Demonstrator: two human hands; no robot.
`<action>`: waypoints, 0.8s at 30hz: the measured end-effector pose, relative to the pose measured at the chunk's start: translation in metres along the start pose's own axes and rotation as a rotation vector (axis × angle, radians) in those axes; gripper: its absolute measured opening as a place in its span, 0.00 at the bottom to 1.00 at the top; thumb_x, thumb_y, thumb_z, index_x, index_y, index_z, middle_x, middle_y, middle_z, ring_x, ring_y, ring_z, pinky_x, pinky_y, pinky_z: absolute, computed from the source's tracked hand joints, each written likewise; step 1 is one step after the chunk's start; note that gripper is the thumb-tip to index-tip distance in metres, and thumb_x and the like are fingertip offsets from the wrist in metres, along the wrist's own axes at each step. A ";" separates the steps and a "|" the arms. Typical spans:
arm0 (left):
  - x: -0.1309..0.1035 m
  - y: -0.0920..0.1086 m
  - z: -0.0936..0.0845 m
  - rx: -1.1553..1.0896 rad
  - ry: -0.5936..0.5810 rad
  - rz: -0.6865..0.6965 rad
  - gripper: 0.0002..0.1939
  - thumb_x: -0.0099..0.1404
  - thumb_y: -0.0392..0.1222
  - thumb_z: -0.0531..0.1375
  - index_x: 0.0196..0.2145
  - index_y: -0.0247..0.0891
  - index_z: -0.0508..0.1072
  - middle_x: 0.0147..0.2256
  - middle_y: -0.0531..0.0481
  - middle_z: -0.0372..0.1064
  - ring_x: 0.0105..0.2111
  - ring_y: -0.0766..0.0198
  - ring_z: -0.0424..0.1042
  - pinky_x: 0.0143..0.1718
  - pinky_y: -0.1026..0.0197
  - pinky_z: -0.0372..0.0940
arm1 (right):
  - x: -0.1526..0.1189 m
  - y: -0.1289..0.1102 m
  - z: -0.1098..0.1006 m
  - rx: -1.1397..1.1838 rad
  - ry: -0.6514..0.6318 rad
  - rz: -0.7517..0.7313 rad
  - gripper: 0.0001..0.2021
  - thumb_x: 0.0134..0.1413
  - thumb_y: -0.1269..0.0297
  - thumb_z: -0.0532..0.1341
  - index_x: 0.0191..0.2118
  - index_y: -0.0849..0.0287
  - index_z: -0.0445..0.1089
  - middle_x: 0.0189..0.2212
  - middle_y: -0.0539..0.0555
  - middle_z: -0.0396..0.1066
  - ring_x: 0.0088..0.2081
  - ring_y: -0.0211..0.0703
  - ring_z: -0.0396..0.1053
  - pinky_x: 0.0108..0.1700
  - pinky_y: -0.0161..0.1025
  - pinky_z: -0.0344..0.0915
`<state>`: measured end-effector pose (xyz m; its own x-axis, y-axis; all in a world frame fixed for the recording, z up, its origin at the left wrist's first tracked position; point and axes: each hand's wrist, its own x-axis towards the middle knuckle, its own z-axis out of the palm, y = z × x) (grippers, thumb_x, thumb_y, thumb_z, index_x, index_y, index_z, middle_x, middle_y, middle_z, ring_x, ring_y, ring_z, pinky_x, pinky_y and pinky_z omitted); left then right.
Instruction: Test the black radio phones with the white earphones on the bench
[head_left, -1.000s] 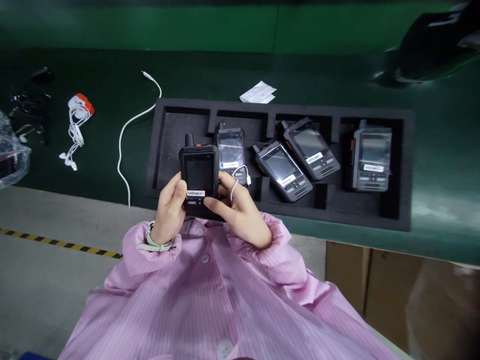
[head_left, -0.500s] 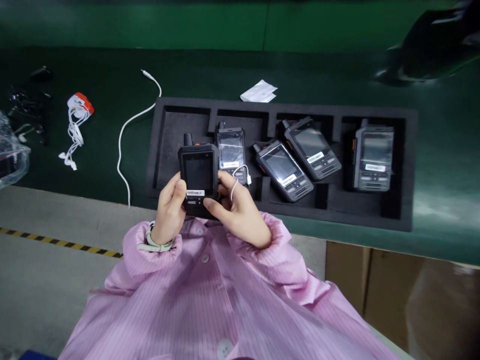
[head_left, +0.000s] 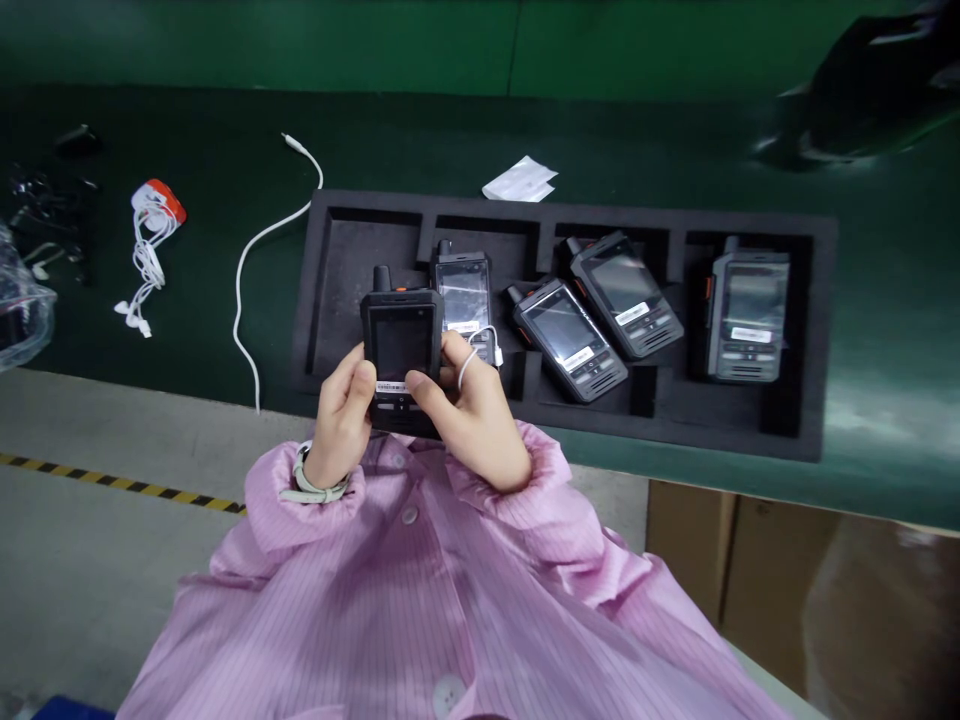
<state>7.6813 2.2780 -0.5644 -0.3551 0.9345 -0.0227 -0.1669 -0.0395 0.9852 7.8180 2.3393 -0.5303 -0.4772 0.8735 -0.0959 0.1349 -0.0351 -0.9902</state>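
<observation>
A black handheld radio [head_left: 403, 340] with a dark screen is held upright in front of me, over the tray's front left edge. My left hand [head_left: 341, 415] grips its left side, thumb on the front edge. My right hand [head_left: 472, 410] holds its right side, its thumb on the front near the white label. A white cable end [head_left: 497, 352] sticks out by my right hand's fingers. Just behind is a second radio [head_left: 465, 290] in the black foam tray [head_left: 562, 425]. Two tilted radios [head_left: 572, 340] [head_left: 628, 295] lie mid-tray, and another [head_left: 748, 315] sits at the right.
Left of the tray a white cable [head_left: 240, 290] curves across the green table [head_left: 885, 330]. Farther left are bundled white earphones [head_left: 148, 260], black cables [head_left: 45, 210] and a clear plastic bag [head_left: 22, 310]. A white slip [head_left: 520, 180] lies behind the tray. A dark object [head_left: 862, 95] is at the upper right.
My right thumb has moved up from the lower buttons to the label area below the screen. The held radio has shifted slightly to the right.
</observation>
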 end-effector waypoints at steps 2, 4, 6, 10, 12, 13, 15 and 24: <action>0.000 0.001 0.001 -0.003 0.014 -0.011 0.21 0.74 0.55 0.56 0.55 0.42 0.77 0.54 0.46 0.78 0.55 0.56 0.75 0.55 0.57 0.69 | -0.001 0.002 -0.002 -0.002 -0.023 -0.019 0.07 0.57 0.60 0.59 0.40 0.53 0.63 0.27 0.48 0.64 0.28 0.40 0.63 0.29 0.39 0.61; 0.000 0.002 0.002 -0.009 0.023 -0.021 0.22 0.74 0.56 0.56 0.55 0.41 0.77 0.53 0.46 0.78 0.54 0.56 0.75 0.53 0.57 0.70 | -0.002 0.004 -0.004 0.007 -0.053 -0.050 0.09 0.57 0.62 0.58 0.44 0.53 0.65 0.32 0.50 0.68 0.32 0.43 0.67 0.34 0.41 0.66; 0.000 0.003 0.003 -0.021 0.030 -0.025 0.22 0.73 0.56 0.57 0.54 0.40 0.78 0.52 0.45 0.78 0.53 0.55 0.76 0.52 0.57 0.70 | -0.003 0.005 -0.005 -0.003 -0.066 -0.067 0.13 0.56 0.64 0.57 0.47 0.54 0.65 0.37 0.52 0.71 0.37 0.45 0.69 0.39 0.43 0.69; 0.001 0.005 0.004 -0.023 0.037 -0.037 0.22 0.73 0.57 0.57 0.53 0.41 0.78 0.50 0.46 0.79 0.50 0.57 0.77 0.49 0.59 0.71 | -0.005 0.005 -0.005 -0.058 -0.075 -0.058 0.18 0.52 0.66 0.59 0.51 0.55 0.64 0.39 0.53 0.72 0.37 0.45 0.69 0.38 0.42 0.68; 0.001 0.005 0.004 -0.001 0.037 -0.033 0.22 0.73 0.57 0.56 0.53 0.40 0.78 0.50 0.46 0.79 0.50 0.57 0.77 0.48 0.59 0.71 | -0.005 0.005 -0.004 -0.070 -0.067 -0.066 0.19 0.52 0.66 0.58 0.52 0.56 0.64 0.41 0.54 0.72 0.38 0.45 0.70 0.39 0.43 0.67; 0.001 0.006 0.005 0.007 0.036 -0.029 0.22 0.73 0.56 0.56 0.53 0.40 0.78 0.50 0.46 0.79 0.51 0.57 0.77 0.49 0.59 0.71 | -0.005 0.004 -0.003 -0.076 -0.058 -0.066 0.20 0.52 0.65 0.59 0.52 0.56 0.64 0.41 0.54 0.73 0.39 0.46 0.71 0.39 0.43 0.67; 0.001 0.006 0.005 0.008 0.028 -0.022 0.21 0.74 0.56 0.56 0.54 0.41 0.78 0.51 0.46 0.79 0.53 0.56 0.76 0.51 0.58 0.70 | -0.004 0.002 0.000 -0.106 -0.025 -0.053 0.19 0.51 0.62 0.61 0.50 0.56 0.64 0.40 0.54 0.73 0.39 0.48 0.71 0.40 0.45 0.67; 0.002 0.005 0.004 -0.009 0.033 -0.039 0.22 0.72 0.57 0.58 0.54 0.41 0.78 0.55 0.45 0.77 0.58 0.54 0.73 0.61 0.54 0.67 | -0.004 -0.007 0.016 -0.309 0.112 0.033 0.20 0.48 0.56 0.63 0.45 0.52 0.56 0.33 0.52 0.70 0.32 0.51 0.70 0.35 0.46 0.64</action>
<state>7.6836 2.2816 -0.5587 -0.3781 0.9234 -0.0667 -0.1892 -0.0066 0.9819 7.8053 2.3282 -0.5243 -0.3716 0.9231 -0.0990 0.4142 0.0694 -0.9075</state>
